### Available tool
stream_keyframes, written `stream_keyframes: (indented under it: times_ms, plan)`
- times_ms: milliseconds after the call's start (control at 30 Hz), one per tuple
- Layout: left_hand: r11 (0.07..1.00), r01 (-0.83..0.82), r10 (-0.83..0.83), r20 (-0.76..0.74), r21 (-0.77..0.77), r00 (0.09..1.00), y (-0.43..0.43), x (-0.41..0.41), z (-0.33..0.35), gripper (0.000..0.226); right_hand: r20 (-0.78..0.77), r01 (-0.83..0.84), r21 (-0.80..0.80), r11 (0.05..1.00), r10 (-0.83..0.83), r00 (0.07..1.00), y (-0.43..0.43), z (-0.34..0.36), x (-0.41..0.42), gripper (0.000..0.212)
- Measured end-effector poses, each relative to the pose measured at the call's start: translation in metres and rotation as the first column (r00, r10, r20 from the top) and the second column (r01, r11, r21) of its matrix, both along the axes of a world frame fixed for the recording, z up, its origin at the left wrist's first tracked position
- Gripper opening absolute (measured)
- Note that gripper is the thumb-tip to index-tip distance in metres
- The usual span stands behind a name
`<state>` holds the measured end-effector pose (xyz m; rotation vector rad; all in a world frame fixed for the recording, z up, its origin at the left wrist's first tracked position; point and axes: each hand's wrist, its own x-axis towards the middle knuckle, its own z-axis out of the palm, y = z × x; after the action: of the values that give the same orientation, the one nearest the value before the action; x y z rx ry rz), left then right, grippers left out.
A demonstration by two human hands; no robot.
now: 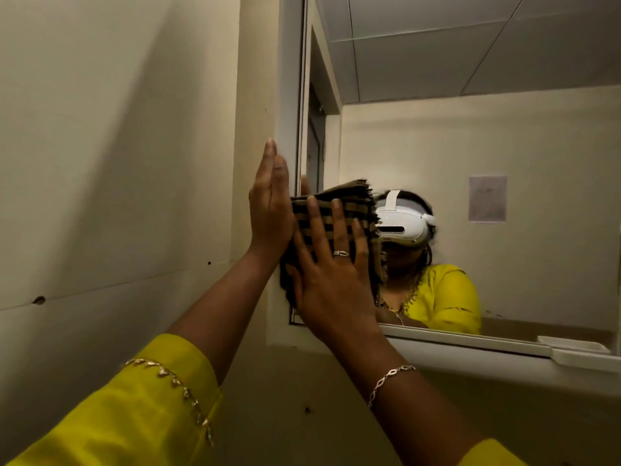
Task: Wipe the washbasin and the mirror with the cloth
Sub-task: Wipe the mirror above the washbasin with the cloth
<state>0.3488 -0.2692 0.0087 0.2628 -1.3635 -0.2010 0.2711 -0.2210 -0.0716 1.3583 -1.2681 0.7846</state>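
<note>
A dark brown and tan checked cloth (349, 205) lies flat against the lower left part of the mirror (470, 136). My right hand (331, 274) presses it to the glass with straight, spread fingers. My left hand (270, 206) stands upright with straight fingers against the mirror's white frame (288, 95), beside the cloth's left edge. The washbasin is out of view.
A cream wall (117, 163) fills the left side. A white ledge (504, 351) runs under the mirror, with a small white tray (581, 356) at its right end. The glass reflects a person in a yellow top, a ceiling and a paper on the far wall.
</note>
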Motion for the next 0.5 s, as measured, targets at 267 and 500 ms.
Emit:
stream_keyframes:
  times_ms: [267,500]
  plan:
    - [0.995,-0.095,0.095,0.017,0.021,0.995,0.0,-0.004,-0.013,0.059,-0.055,0.024,0.093,0.995,-0.019,0.998,0.011,-0.032,-0.014,0.058]
    - [0.985,-0.175,0.174,0.035,0.01,0.984,0.0,-0.005,-0.027,0.058,-0.07,0.044,0.101,0.994,-0.037,0.997,0.017,-0.038,-0.027,0.057]
